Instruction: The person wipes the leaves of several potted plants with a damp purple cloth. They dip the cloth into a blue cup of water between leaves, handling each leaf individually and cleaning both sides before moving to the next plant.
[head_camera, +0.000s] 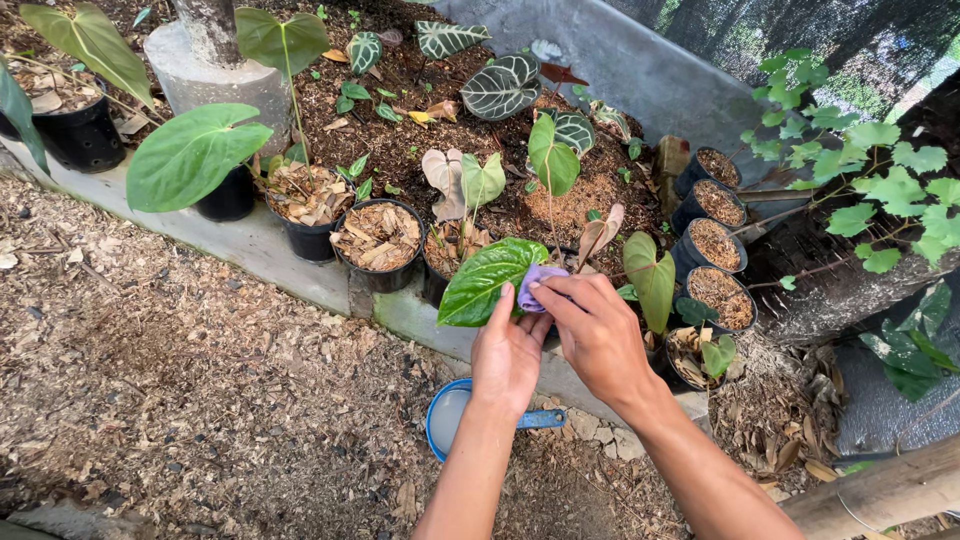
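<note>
The left hand (508, 350) lies under the glossy green leaf (487, 278) of a potted plant, palm up, its fingers spread flat against the underside as a backing. The right hand (592, 325) comes over the top, its fingers pinching a small purple cloth (537, 280) against the leaf's upper face near the stem end. The leaf hangs out over the concrete kerb (300, 265) that edges the bed, just in front of a row of black pots (378, 245) filled with dry bark chips. Below the wrists, on the wood-chip ground, sits a blue bowl (447, 420) of pale liquid with a blue handle sticking out. To wipe well, it seems wise to keep the supporting palm directly beneath wherever the cloth presses, stroke from stem toward tip along the veins, and use light pressure, since a thin leaf on a slender stalk could crease or tear if pulled sideways.
</note>
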